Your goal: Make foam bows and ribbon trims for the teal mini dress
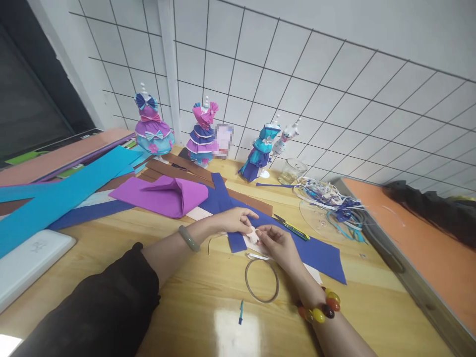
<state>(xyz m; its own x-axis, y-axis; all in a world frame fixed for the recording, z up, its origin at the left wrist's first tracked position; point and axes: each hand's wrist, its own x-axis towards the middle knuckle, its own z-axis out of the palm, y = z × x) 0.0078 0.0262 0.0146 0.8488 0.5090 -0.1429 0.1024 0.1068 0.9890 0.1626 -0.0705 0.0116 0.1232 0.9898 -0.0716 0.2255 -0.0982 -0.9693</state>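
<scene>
Along the back of my pale wooden worktop (178, 317) stand a purple-and-turquoise doll-sized gown with bows (153, 130), a pink-bodiced gown with navy and lilac ruffles (203, 139), a teal-and-navy gown (258, 151) and, just beside it, a small white dress form (287, 137), all before a white wall ruled with dark lines (282, 54). To my right, a clear glass jar (293, 171) sits near a tangled heap of white, blue and turquoise strips (332, 196); beyond lies a flat orange surface (416, 243). At my left, a wide turquoise strip (74, 198) runs diagonally, a white slab with rounded corners (35, 263) beside it.
</scene>
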